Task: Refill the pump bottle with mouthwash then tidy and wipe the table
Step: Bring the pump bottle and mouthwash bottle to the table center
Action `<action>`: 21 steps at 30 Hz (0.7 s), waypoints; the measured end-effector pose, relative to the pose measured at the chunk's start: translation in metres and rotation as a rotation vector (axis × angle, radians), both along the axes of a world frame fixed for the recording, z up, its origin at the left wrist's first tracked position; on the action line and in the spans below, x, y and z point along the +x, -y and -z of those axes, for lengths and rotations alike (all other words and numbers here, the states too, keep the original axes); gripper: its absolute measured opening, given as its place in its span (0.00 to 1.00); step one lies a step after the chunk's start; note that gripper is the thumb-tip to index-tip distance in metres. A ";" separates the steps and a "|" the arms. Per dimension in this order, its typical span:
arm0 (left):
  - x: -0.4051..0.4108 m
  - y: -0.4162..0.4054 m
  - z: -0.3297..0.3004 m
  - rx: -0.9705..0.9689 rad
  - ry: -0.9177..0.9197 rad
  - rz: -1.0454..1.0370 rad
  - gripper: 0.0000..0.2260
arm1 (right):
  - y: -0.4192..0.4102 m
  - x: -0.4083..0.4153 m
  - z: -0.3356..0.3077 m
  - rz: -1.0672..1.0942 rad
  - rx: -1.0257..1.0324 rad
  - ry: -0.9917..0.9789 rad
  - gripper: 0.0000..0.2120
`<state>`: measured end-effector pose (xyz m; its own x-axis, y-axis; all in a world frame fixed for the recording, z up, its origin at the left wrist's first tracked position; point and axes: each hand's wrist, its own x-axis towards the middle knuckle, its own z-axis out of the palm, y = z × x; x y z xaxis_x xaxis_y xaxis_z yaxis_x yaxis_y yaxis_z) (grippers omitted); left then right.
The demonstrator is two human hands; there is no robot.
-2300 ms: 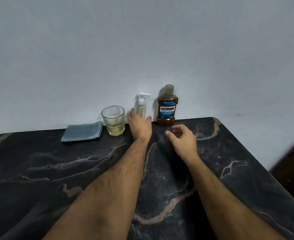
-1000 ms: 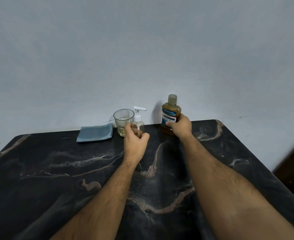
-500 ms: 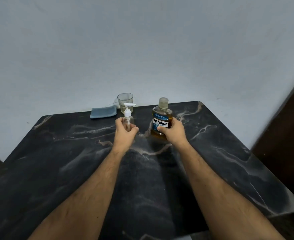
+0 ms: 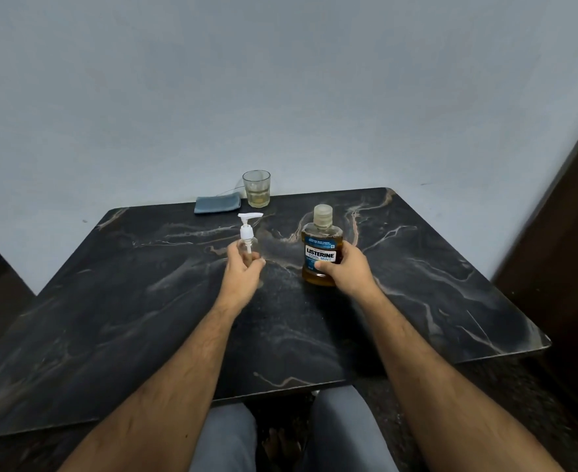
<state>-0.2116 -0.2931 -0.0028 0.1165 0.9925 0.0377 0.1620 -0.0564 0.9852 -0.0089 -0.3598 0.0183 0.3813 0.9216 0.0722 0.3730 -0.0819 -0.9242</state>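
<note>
A small clear pump bottle (image 4: 247, 233) with a white pump head stands upright at mid-table, and my left hand (image 4: 243, 269) is wrapped around its body. To its right an amber mouthwash bottle (image 4: 321, 247) with a blue label and a clear cap stands on the dark marble table (image 4: 434, 294). My right hand (image 4: 347, 270) grips its lower right side. A folded blue-grey cloth (image 4: 217, 203) lies at the table's far edge.
A drinking glass (image 4: 256, 188) holding a little pale liquid stands beside the cloth at the far edge, against the light wall. A dark wooden panel (image 4: 567, 233) rises at the right. My knees (image 4: 280, 434) show below the table's near edge.
Both hands took hold of the two bottles at the far edge and drew them toward me to mid-table. The glass and cloth stayed where they were.
</note>
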 end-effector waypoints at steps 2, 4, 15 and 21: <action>-0.002 0.006 0.004 0.002 -0.005 0.010 0.23 | 0.003 0.000 0.001 0.001 -0.006 0.002 0.21; -0.004 0.009 0.006 0.001 -0.004 0.013 0.24 | 0.004 0.000 0.001 -0.005 -0.011 0.008 0.22; -0.010 0.009 0.013 0.035 -0.072 0.030 0.26 | -0.003 0.002 0.004 0.049 -0.002 -0.003 0.20; -0.014 0.004 0.026 0.083 -0.115 0.056 0.25 | -0.001 0.001 0.012 0.045 0.024 0.034 0.21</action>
<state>-0.2258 -0.2969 -0.0287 0.1800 0.9783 0.1026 0.2675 -0.1491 0.9520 -0.0077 -0.3585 0.0063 0.4194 0.9014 0.1076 0.4004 -0.0772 -0.9131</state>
